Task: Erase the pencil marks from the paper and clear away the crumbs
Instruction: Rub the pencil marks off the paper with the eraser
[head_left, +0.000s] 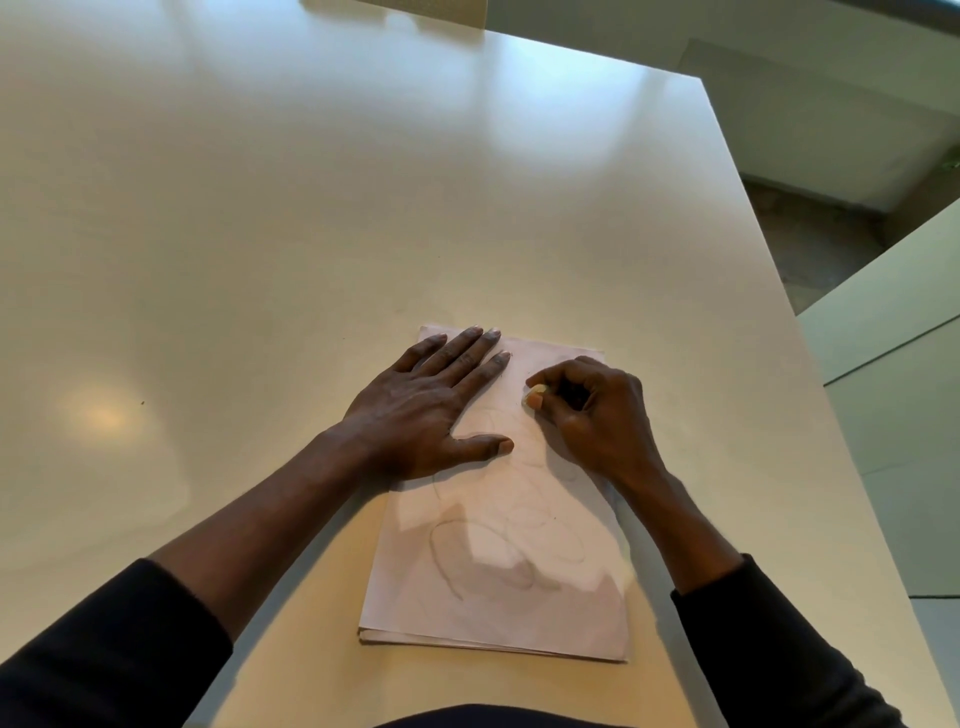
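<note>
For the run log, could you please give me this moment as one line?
left hand: flat on paper | right hand: pinching eraser | pencil marks: visible

A glossy cream rectangular table (322, 197) (mirroring soft light patches) stood above a mottled grey-brown floor (815, 244), near another pale surface (898, 364).

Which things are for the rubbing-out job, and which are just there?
For the job: paper, pencil marks, eraser, left hand pressing the paper flat, right hand pinching the eraser.
Just there: table, side counter, floor.
</note>
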